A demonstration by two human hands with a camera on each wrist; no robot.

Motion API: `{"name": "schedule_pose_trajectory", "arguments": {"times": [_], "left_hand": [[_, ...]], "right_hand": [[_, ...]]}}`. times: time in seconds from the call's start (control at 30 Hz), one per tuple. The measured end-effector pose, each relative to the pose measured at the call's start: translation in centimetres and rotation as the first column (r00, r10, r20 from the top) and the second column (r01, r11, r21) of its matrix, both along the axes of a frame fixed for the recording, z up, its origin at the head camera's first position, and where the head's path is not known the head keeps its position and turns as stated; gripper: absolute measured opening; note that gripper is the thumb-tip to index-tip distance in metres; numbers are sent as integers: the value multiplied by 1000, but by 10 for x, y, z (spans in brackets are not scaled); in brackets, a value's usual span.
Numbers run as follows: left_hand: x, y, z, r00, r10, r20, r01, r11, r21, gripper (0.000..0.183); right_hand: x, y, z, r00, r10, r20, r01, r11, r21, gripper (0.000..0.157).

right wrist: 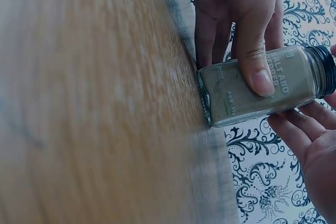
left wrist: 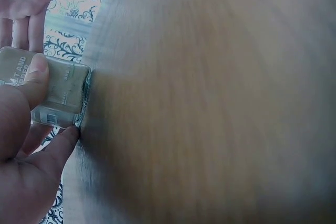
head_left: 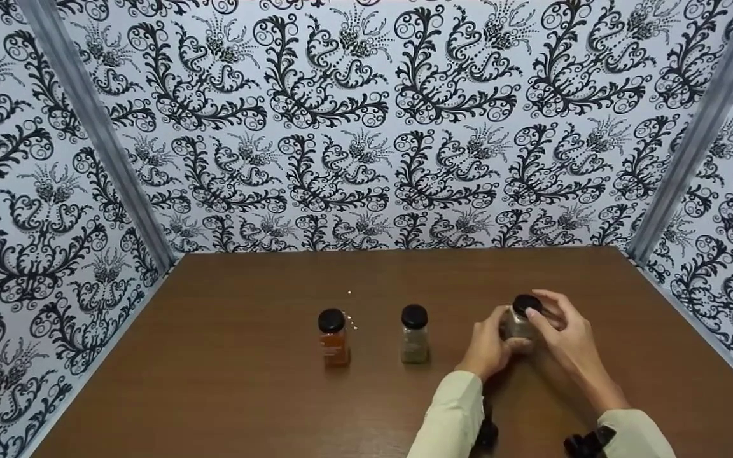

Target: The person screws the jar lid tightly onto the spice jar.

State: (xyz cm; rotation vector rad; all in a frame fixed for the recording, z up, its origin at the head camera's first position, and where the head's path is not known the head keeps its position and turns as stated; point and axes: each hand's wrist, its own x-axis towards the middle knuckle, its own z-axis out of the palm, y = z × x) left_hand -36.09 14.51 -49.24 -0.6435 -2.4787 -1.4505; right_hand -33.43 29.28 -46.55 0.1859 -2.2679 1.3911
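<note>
My left hand [head_left: 488, 346] grips the glass body of a spice jar [head_left: 519, 328] at the right of the table, its thumb flat across the label. In the right wrist view the jar [right wrist: 220, 94] reads "salt and pepper" and holds grey-beige powder. It stands upright, its base right at the table surface. My right hand [head_left: 569, 340] pinches the black lid [head_left: 527, 304], thumb on the near side and fingers round the far side. In the left wrist view the lid is out of frame.
A jar of orange-red spice [head_left: 335, 348] and a jar of greenish spice [head_left: 414, 345], both black-lidded, stand left of my hands on the brown table [head_left: 245, 394]. Small white flecks [head_left: 350, 318] lie behind the orange-red jar. Patterned walls [head_left: 341, 127] enclose the table's back and sides.
</note>
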Motion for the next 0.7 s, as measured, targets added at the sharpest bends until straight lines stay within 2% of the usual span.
{"name": "schedule_pose_trajectory", "arguments": {"times": [0.27,0.5,0.7], "left_hand": [[0,-1,-1,1000,14,2,-14,1000,-10,53],[1,-1,0,1000,8,4,-8,1000,-7,52],[0,0,0,1000,19,22,-19,1000,-19,53]], "right_hand": [[-1,0,0,1000,-7,-10,7,1000,-13,31],[0,1,-1,1000,6,10,-6,1000,-4,39],[-2,1,-1,1000,-14,-15,14,1000,9,33]]}}
